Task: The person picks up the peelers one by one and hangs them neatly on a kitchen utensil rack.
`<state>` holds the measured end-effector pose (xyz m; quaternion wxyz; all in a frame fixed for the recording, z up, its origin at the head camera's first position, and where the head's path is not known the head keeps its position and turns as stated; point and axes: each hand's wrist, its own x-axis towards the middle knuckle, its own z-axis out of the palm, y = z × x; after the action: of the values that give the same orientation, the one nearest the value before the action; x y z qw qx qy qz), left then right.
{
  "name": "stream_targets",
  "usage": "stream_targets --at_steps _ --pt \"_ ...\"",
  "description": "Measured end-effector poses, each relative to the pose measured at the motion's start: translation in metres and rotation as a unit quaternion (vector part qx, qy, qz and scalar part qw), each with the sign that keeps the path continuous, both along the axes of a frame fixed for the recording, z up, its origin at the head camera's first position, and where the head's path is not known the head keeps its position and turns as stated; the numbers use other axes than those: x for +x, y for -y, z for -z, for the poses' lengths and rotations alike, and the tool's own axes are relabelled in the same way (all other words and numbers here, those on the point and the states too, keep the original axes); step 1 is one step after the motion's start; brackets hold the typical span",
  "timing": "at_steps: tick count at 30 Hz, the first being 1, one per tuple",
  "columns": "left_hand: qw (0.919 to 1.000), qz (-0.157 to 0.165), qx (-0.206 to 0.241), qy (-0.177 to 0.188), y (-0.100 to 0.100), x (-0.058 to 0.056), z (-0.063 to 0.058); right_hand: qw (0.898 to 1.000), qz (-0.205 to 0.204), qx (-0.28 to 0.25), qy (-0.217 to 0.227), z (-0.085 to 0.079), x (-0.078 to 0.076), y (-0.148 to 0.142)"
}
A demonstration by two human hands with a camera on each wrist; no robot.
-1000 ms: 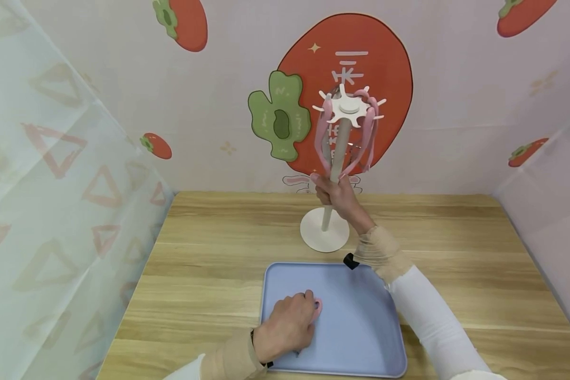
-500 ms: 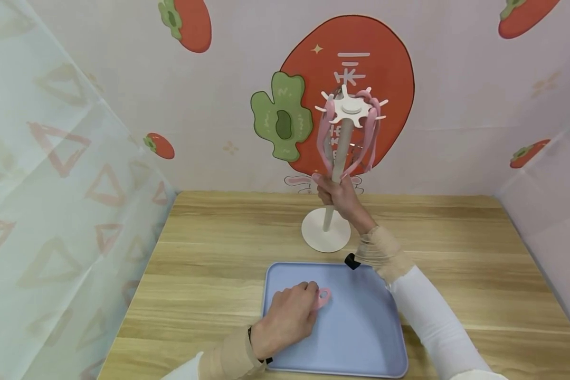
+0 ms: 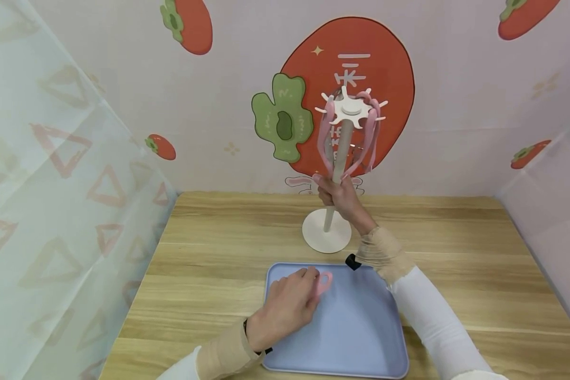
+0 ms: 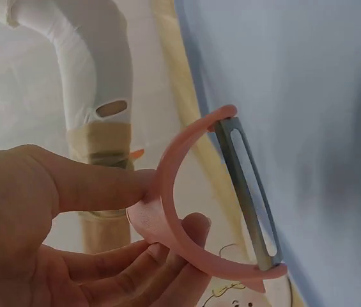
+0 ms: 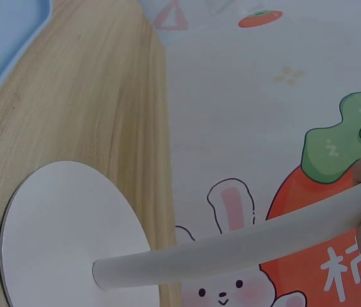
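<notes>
My left hand (image 3: pixel 290 303) pinches a pink peeler (image 4: pixel 170 211) between thumb and fingers, over the blue tray (image 3: pixel 356 338). The left wrist view shows its Y-shaped head with a slotted metal blade (image 4: pixel 249 192); in the head view only the looped handle end sticks out past the fingers. My right hand (image 3: pixel 339 195) grips the pole of a white utensil stand (image 3: pixel 343 150) below its hooked top. Several pink-handled utensils (image 3: pixel 369 129) hang from those hooks around the pole. In the right wrist view the pole rises from the round white base (image 5: pixel 59 236).
The wooden table (image 3: pixel 218 237) runs back to a wall cloth printed with persimmons and a rabbit. A patterned cloth (image 3: pixel 66 211) closes off the left side, another the right. The tray lies at the table's near side, in front of the stand's base.
My left hand has lifted the peeler and moved forward over the tray, and more of the handle loop shows. The right hand keeps its grip on the pole.
</notes>
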<state>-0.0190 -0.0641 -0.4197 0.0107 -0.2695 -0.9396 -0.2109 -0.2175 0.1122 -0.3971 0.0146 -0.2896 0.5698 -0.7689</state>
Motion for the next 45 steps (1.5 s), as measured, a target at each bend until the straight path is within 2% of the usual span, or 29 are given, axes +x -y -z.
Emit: stream_targets --at_steps 3,11,16,21,25,33,41,45 --pt "0.9999 -0.003 0.006 -0.008 0.001 -0.003 -0.005 1.0 0.0 0.001 0.002 0.0 0.0 0.001" --pt "0.9958 0.005 0.05 -0.076 0.002 -0.011 -0.02 1.0 -0.005 -0.001 -0.005 0.001 0.0 0.001" --pt "0.9933 0.021 0.092 -0.067 0.002 -0.019 -0.034 1.0 -0.007 -0.006 -0.014 0.002 -0.001 0.0" --pt "0.9875 0.038 0.146 -0.047 0.003 -0.027 -0.049 1.0 -0.009 -0.01 -0.01 0.002 -0.001 0.0" --pt "0.9788 0.042 0.193 -0.054 0.005 -0.034 -0.063 1.0 -0.009 -0.013 -0.007 0.001 -0.001 0.0" --pt "0.9583 0.05 0.261 -0.106 0.007 -0.047 -0.093 1.0 -0.001 -0.017 -0.017 0.001 -0.001 0.001" --pt "0.9277 0.067 0.332 -0.157 0.006 -0.06 -0.124 0.997 0.074 0.018 0.015 0.002 0.004 0.001" --pt "0.917 0.071 0.355 -0.167 0.005 -0.067 -0.134 0.997 0.08 0.015 0.013 0.002 0.005 0.0"
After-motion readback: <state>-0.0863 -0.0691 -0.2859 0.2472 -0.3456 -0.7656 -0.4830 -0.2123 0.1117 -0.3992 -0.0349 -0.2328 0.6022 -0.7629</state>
